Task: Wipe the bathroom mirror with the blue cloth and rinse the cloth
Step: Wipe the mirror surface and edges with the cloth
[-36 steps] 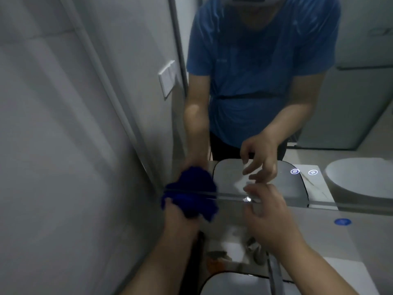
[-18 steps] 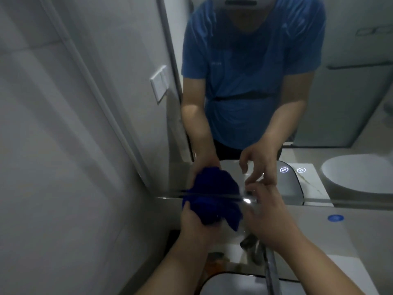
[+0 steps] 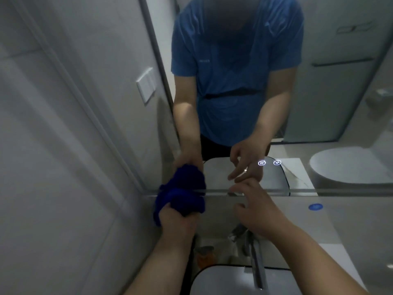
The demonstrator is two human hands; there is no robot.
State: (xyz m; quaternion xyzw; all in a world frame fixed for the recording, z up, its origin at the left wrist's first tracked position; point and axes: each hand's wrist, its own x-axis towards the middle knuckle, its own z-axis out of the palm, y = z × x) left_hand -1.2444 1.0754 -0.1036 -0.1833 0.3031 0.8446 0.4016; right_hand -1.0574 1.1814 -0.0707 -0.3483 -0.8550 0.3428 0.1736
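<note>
A: Left hand (image 3: 176, 222): forearm comes up from the lower frame, fingers curled tight round the bunched blue cloth (image 3: 180, 196).

B: Where is the cloth?

A: It's pressed against the lower edge of the mirror (image 3: 340, 92), close to its left corner. The wad straddles the bottom rim, and its reflection meets it in the glass.

B: Right hand (image 3: 259, 211)?

A: Holds nothing. Fingers are spread and relaxed, and the arm is stretched forward above the faucet (image 3: 256, 265). Fingertips are near the mirror's bottom rim. I can't tell whether they touch the glass. The hands are apart, with the cloth to the left of the bare one.

B: Surface and room?

A: Pale ledge (image 3: 350, 226) under the mirror, with a round blue sticker (image 3: 315, 206) on it. Two small lit icons (image 3: 261, 163) glow low in the glass. Below is a white basin (image 3: 223, 279) with a dark rim, and beside it an orange object (image 3: 205, 255) too blurred to name. Grey tiled wall (image 3: 53, 145) on the left carries a white switch plate (image 3: 146, 85). The reflection shows a person in a blue shirt and a white toilet (image 3: 348, 167).
</note>
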